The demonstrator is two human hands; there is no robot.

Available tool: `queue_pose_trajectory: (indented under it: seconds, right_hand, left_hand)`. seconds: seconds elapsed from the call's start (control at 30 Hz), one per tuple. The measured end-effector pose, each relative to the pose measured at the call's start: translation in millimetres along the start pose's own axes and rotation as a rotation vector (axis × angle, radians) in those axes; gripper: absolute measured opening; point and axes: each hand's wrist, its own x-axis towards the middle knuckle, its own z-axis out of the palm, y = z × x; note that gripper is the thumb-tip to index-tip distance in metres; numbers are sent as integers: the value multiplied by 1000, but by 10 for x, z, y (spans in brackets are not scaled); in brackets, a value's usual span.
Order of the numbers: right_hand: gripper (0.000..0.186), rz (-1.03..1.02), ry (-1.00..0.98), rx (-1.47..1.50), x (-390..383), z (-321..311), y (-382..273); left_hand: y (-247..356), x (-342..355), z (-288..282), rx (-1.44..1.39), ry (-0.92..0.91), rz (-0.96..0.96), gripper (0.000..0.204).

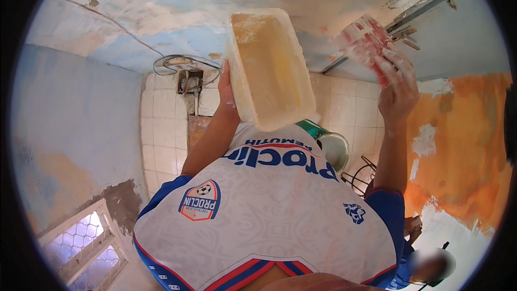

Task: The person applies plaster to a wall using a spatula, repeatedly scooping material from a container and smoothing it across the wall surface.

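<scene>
My left hand [226, 87] grips the side of a rectangular whitish plastic tub [306, 83]. The tub is tilted so its inside shows, with pale residue smeared on its walls and rim. In my right hand [398, 86] is a red putty spreader [367, 36], its wide flat face streaked with white paste and slightly blurred. White paste also coats the fingers of that hand. The spreader is raised to the right of the tub, apart from it, in front of the patchy wall [183, 0]; whether it touches the wall I cannot tell.
A green-and-white bucket [334, 151] and a dark metal rack [362, 175] stand below on the tiled floor [161, 129]. A cable [161, 67] hangs near a wall box [190, 82]. Another person [425, 267] is at the lower right by an orange wall [463, 145]. A window [86, 242] lies lower left.
</scene>
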Motion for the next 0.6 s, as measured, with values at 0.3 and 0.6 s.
queue_pose_trajectory:
  seconds: [0.3, 0.6]
  right_hand:
    - [22, 1246, 383, 1193, -21, 636, -134]
    - [20, 858, 469, 1216, -47, 1108, -304]
  left_hand:
    - [-22, 97, -188, 87, 125, -51, 59]
    - [314, 248, -285, 7, 138, -103, 54]
